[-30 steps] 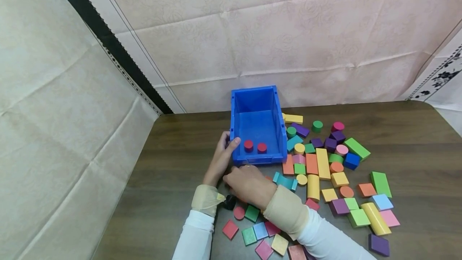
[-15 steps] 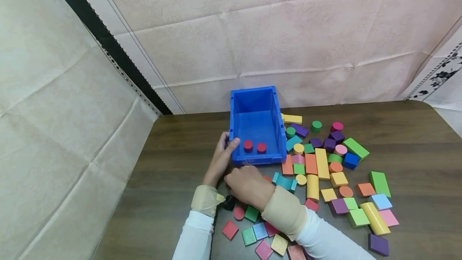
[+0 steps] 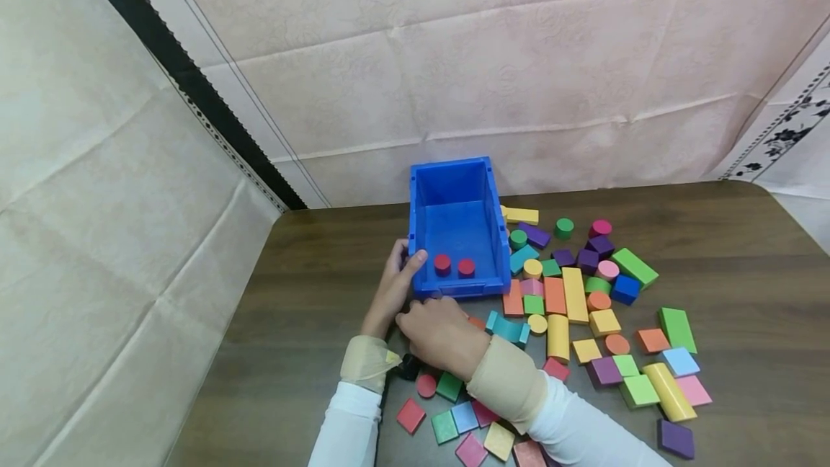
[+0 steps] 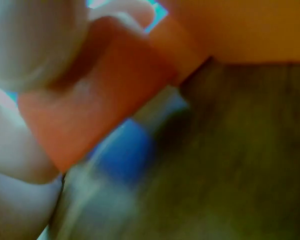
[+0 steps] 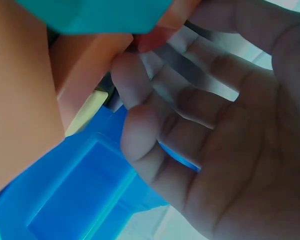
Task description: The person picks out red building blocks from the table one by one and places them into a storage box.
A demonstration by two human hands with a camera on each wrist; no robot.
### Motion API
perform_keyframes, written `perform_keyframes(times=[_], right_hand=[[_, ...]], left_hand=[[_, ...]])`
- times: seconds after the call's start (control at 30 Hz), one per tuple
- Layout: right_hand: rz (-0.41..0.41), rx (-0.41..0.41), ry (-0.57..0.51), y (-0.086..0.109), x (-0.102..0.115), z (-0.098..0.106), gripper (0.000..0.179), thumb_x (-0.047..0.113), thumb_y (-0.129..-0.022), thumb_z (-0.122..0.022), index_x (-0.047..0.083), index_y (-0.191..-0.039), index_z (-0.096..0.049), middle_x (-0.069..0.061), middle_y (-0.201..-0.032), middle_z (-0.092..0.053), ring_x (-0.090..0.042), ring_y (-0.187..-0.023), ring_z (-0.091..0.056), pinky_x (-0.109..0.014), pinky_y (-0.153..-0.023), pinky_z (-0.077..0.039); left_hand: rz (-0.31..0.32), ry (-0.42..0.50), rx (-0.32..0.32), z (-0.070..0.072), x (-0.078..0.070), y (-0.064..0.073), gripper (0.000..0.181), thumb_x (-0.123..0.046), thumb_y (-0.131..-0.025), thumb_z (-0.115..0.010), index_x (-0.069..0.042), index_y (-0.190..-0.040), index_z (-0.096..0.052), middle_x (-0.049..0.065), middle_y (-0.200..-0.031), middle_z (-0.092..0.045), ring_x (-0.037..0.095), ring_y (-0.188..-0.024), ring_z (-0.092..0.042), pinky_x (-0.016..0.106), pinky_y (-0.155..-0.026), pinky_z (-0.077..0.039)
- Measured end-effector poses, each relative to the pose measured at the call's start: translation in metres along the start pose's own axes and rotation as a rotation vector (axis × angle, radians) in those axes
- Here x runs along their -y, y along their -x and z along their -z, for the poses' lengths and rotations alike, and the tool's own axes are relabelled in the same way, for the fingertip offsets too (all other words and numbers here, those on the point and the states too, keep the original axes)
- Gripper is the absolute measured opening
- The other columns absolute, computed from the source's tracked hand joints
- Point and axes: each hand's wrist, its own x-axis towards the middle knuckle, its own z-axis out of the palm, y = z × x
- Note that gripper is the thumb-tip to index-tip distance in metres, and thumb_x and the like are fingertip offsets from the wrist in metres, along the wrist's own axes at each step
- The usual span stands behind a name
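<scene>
At the left front corner of a blue plastic bin [image 3: 447,184], my left hand [image 3: 392,290] grips the side wall, thumb at the rim. Two red cylinder blocks [image 3: 466,268] stand near the bin's front. Just before the bin, my right hand [image 3: 444,334] reaches down with curled fingers, close to the left wrist; its fingertips are hidden from above. The left wrist view, though blurred, has fingers pinching an orange-red block [image 4: 95,105]. In the right wrist view the right hand's fingers [image 5: 140,130] curl in beside orange blocks [image 5: 90,70].
Many coloured blocks lie on the wooden table [image 3: 752,272] right of the bin, among them a yellow half-round bar [image 3: 669,391] and a teal arch block [image 3: 508,328]. More, including a red square block [image 3: 411,416], lie below my right forearm. Pale cloth [image 3: 519,70] hangs behind.
The head view has shifted slightly, so the whole scene sits a little further left. Both hands keep nearly the same places by the bin.
</scene>
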Motion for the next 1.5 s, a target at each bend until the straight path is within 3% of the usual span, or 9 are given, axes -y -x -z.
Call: perform_keyframes(times=[0.2, 0.6, 0.93, 1.27, 1.5], right_hand=[[0.032, -0.060, 0.001, 0.002, -0.001, 0.000, 0.023, 0.028, -0.098, -0.076, 0.014, -0.116, -0.078, -0.005, -0.087, -0.072, -0.016, -0.065, -0.061, -0.026, -0.060, -0.054], [0.061, -0.121, -0.013, 0.001, -0.004, 0.003, 0.022, 0.025, -0.100, -0.074, 0.013, -0.117, -0.078, -0.004, -0.084, -0.070, -0.014, -0.063, -0.061, -0.022, -0.057, -0.050], [0.054, -0.102, -0.090, 0.003, -0.007, 0.009, 0.033, 0.025, -0.098, -0.076, 0.011, -0.128, -0.075, -0.009, -0.103, -0.073, -0.016, -0.071, -0.067, -0.023, -0.068, -0.059], [0.091, -0.126, -0.142, 0.007, -0.012, 0.013, 0.032, 0.022, -0.097, -0.078, 0.009, -0.127, -0.075, -0.010, -0.105, -0.072, -0.011, -0.064, -0.064, -0.018, -0.067, -0.058], [0.088, -0.069, -0.185, 0.008, -0.015, 0.016, 0.032, 0.022, -0.097, -0.078, 0.010, -0.126, -0.075, -0.010, -0.111, -0.071, -0.013, -0.072, -0.070, -0.023, -0.072, -0.062]], left_hand=[[-0.001, 0.021, 0.005, 0.000, -0.001, 0.000, 0.054, -0.042, -0.107, -0.056, -0.003, -0.143, -0.044, 0.022, -0.147, -0.053, 0.040, -0.133, -0.056, 0.062, -0.113, -0.045], [0.003, 0.025, 0.008, 0.000, -0.003, -0.001, 0.058, -0.044, -0.106, -0.056, -0.003, -0.145, -0.042, 0.020, -0.149, -0.053, 0.040, -0.134, -0.056, 0.062, -0.112, -0.045], [0.019, 0.042, 0.007, 0.000, -0.002, 0.001, 0.056, -0.047, -0.104, -0.059, -0.008, -0.143, -0.045, 0.019, -0.148, -0.054, 0.039, -0.133, -0.057, 0.061, -0.111, -0.048], [0.034, 0.045, -0.008, -0.001, -0.001, 0.001, 0.048, -0.038, -0.107, -0.054, -0.007, -0.143, -0.045, 0.019, -0.146, -0.054, 0.038, -0.132, -0.057, 0.059, -0.111, -0.048], [0.043, 0.036, -0.011, -0.001, -0.002, 0.001, 0.050, -0.039, -0.106, -0.055, -0.008, -0.144, -0.046, 0.018, -0.148, -0.053, 0.037, -0.134, -0.055, 0.060, -0.112, -0.046]])
